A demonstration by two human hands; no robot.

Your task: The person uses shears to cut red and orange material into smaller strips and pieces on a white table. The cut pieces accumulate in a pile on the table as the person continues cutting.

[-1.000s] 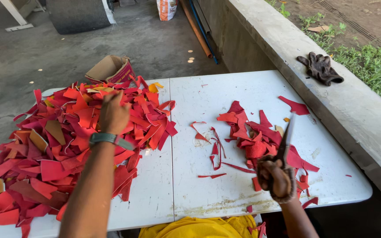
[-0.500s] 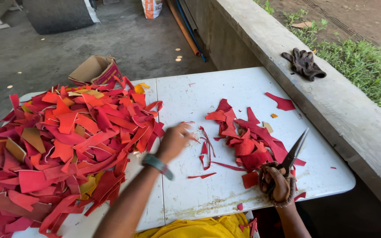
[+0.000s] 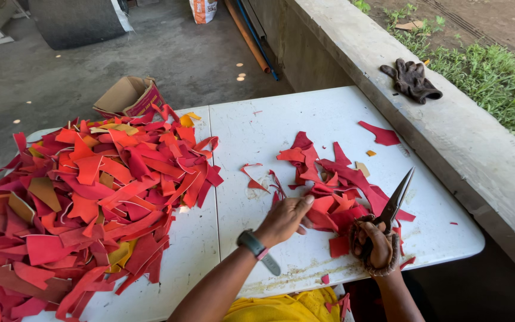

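Scissors (image 3: 396, 200), long steel-bladed shears with dark handles, stand in the right hand (image 3: 374, 243) with their points aimed up and away from the body. That hand is closed in a full fist around the handles, which are wrapped in a brownish fabric or padding, and the blades look slightly parted. Held this way, the tool seems kept ready and clear of the fingers working beside it.

Just left of the scissors, the left hand (image 3: 285, 217) lies loosely open, fingers stretched and resting on the near edge of the small heap of red and orange leather-like offcuts (image 3: 335, 191); it grips nothing firmly that I can see, and appears to be sorting or drawing a piece toward the blades. A dark-strapped wristwatch (image 3: 253, 243) sits on that wrist.

Scissors and small heap both sit on the right half of the white folding plastic desk (image 3: 329, 116). Well to the left of the scissors, across the desk's centre seam, a far larger mound of red, orange and tan scraps (image 3: 90, 197) covers the other half, so the two heaps stay apart. Beyond that mound, further from the scissors, an open brown cardboard box (image 3: 127, 95) rests on the concrete floor. To the upper right of the scissors, a dark crumpled glove (image 3: 411, 79) lies on the grey concrete ledge (image 3: 448, 137) bordering the desk.
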